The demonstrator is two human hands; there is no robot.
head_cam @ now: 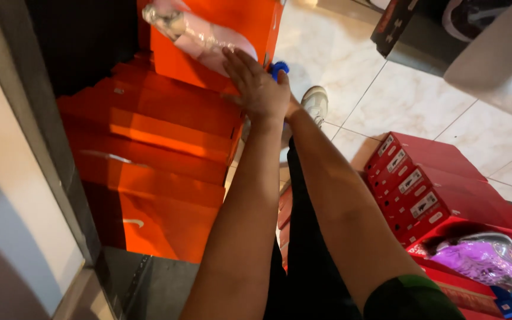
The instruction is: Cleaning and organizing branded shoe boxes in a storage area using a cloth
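My left hand lies flat on the open orange shoebox at the top of the stack, its grip spread, fingers stretched out and resting on the edge of the pale pink shoe that sits inside under crinkled clear wrapping; it pinches nothing, only presses down. My right hand is tucked behind the left wrist, and I cannot tell whether its grip is spread or closed, since only the wrist and a sliver of it show. Just past my fingers a small blue object peeks out, too hidden to name. The open box rests on a stepped stack of orange shoeboxes against the dark wall on my left; I count about five closed ones beneath it, though the upper ones blur together. To my right, well apart from the orange stack, stand four red shoeboxes with white end labels, and in front of them one open red box holding a purple shoe wrapped in clear plastic. Between the two stacks, on the pale tiled floor, one white sneaker shows on my foot
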